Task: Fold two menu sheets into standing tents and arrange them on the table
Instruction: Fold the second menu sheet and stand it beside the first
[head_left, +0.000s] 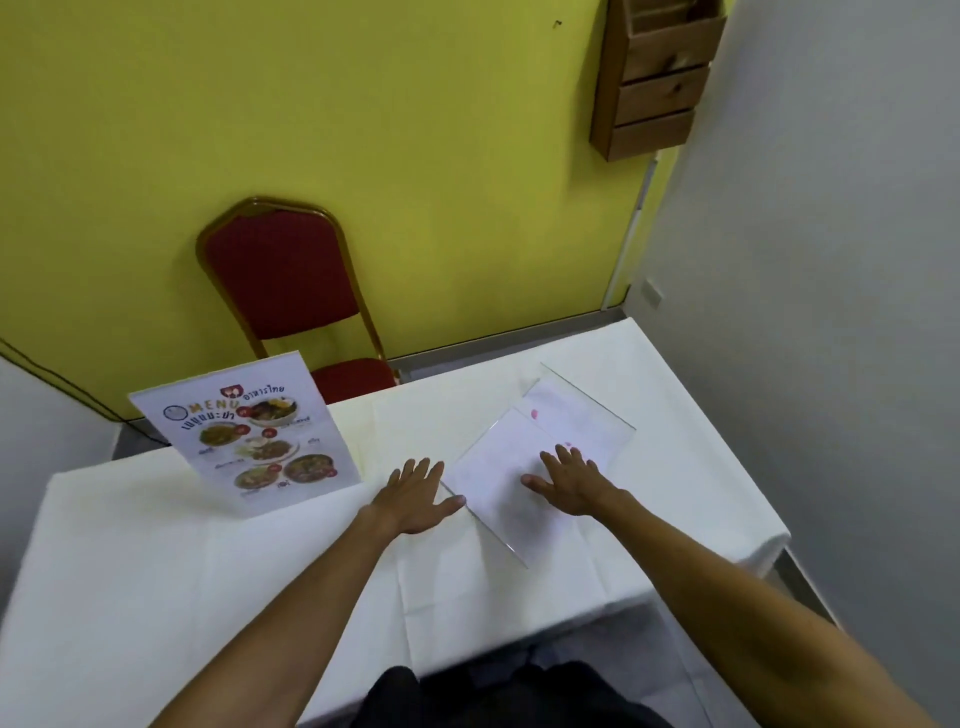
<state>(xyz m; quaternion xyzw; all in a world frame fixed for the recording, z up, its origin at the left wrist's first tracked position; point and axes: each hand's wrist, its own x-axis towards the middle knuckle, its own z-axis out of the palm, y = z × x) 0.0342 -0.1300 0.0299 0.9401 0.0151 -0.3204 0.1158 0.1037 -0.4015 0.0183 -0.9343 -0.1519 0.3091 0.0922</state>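
One menu (249, 436) stands upright on the left of the white table (208, 561), its printed food pictures facing me. A second menu sheet (501, 467) lies flat, blank side up, inside a clear holder (587, 410) right of centre. My right hand (569, 480) rests flat on this sheet with fingers spread. My left hand (415, 493) lies palm down on the cloth, its thumb touching the sheet's left edge. Neither hand grips anything.
A red padded chair (283, 280) with a gold frame stands behind the table against the yellow wall. A wooden rack (654, 83) hangs at the upper right. A white wall runs close along the table's right side. My dark clothing shows at the near edge.
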